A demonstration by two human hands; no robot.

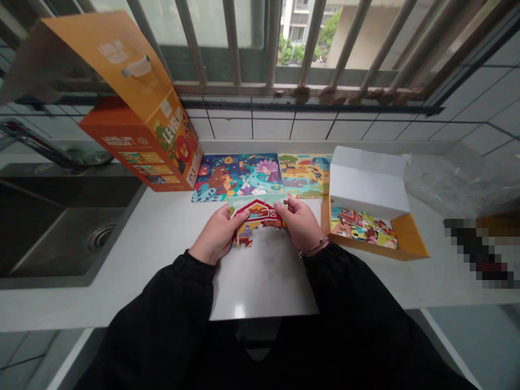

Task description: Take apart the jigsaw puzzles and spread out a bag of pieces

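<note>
Between my hands is a partly joined jigsaw puzzle [260, 210] showing a red barn, its lower edge uneven and a few pieces extending down on the left. My left hand [216, 232] grips its left side, thumb lying across the front. On the opposite side, my right hand [301, 222] pinches the upper right corner with thumb and fingers. Whether the puzzle touches the counter I cannot tell. Just behind it lie a dark-blue animal picture [239, 176] and a yellow safari picture [304, 173], flat and side by side.
To the right, an open yellow box [377, 250] with a white lid holds loose puzzle pieces [361, 225]. An orange puzzle box [134, 146] stands open at the left, near a dark sink [73, 238] and faucet [36, 143]. Clear plastic wrap [459, 179] lies far right. Window bars rise behind.
</note>
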